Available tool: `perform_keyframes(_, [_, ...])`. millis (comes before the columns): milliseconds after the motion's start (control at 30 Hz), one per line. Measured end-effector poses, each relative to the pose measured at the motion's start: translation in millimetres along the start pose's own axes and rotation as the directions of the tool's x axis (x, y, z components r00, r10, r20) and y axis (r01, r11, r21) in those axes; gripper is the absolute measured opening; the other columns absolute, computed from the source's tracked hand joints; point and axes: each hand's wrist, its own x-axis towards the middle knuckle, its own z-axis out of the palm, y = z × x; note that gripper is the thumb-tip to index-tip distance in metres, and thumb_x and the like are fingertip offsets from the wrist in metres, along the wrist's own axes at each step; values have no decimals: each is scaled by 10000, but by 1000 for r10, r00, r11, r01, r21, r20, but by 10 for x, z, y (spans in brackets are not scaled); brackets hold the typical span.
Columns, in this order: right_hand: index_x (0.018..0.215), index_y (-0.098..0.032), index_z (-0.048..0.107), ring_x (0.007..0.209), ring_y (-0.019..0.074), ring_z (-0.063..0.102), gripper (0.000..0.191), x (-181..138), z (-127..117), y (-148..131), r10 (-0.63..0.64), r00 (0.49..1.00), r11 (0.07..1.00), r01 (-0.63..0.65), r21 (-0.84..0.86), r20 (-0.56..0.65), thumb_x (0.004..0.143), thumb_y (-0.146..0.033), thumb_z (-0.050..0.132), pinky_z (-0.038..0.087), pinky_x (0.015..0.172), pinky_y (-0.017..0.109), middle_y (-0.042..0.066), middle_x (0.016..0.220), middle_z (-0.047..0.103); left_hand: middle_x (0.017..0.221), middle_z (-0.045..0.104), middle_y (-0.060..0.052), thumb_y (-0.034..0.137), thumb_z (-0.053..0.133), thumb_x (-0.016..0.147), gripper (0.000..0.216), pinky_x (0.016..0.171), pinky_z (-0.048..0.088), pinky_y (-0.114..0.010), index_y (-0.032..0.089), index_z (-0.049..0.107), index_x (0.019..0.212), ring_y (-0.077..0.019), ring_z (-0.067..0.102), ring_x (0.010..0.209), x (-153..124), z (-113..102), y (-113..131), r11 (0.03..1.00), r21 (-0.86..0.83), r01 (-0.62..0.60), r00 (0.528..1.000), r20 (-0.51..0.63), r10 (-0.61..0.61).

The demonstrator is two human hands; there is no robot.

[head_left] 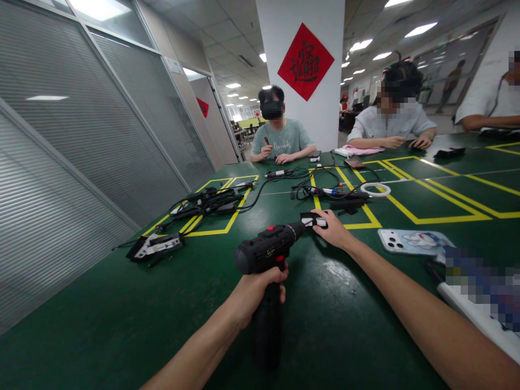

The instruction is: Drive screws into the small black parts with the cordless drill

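Note:
My left hand (260,287) is wrapped round the grip of a black cordless drill (266,254) with a red trigger, held upright above the green table (122,314). The drill's nose points away from me at a small black and white part (313,220) lying on the table. My right hand (335,230) rests on that part, fingers curled over it and pressing it down at the drill's tip.
A phone in a printed case (412,241) lies to the right. A black and white tool (156,246) sits at the left, tangled cables and tools (211,200) further back, a white ring (376,189) beyond. Three other people sit at the far side.

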Motion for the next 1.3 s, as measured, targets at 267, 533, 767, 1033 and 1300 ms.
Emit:
perform_keyframes(267, [1226,-268,492,1031,180,534,491,1,10,6,-7,1000,1000,7,-5,-14,742,-232,563,390,980,335,52,1113,446,789,542,-20,185,544,722,160,515,399,-231,136,570,872,-97,537,508,5,1,-14,1000,-2,-2,1000,0,2])
perform_keyframes(533, [1224,-277,491,1017,178,543,488,1,2,-5,0,1000,1000,0,-2,-5,744,-227,559,407,958,335,48,1109,444,799,537,-20,167,524,722,161,518,397,-233,137,567,875,-97,539,513,1,-1,-6,1000,-13,12,1000,7,-12])
perform_keyframes(767, [1223,-277,497,1007,174,544,493,2,0,-1,0,1000,1000,0,14,-10,738,-215,564,406,959,334,48,1109,446,788,540,-20,172,525,724,154,521,396,-232,134,564,869,-97,539,508,4,2,-1,1000,-8,-5,1000,10,5])
perform_keyframes(1033, [1223,-284,495,1011,178,542,498,-5,-5,-15,8,1000,1000,-8,13,-9,736,-211,571,400,964,340,45,1107,444,794,537,-18,172,520,727,155,516,389,-231,139,560,873,-98,542,508,1,0,8,1000,-1,-9,1000,23,9])
perform_keyframes(1300, [1231,-270,490,1017,178,531,501,-6,-8,-11,-11,1000,1000,11,6,-2,739,-217,569,391,976,337,47,1090,445,789,541,-22,186,533,728,169,516,391,-232,133,559,886,-98,540,506,8,-8,-4,1000,7,-10,1000,11,10])
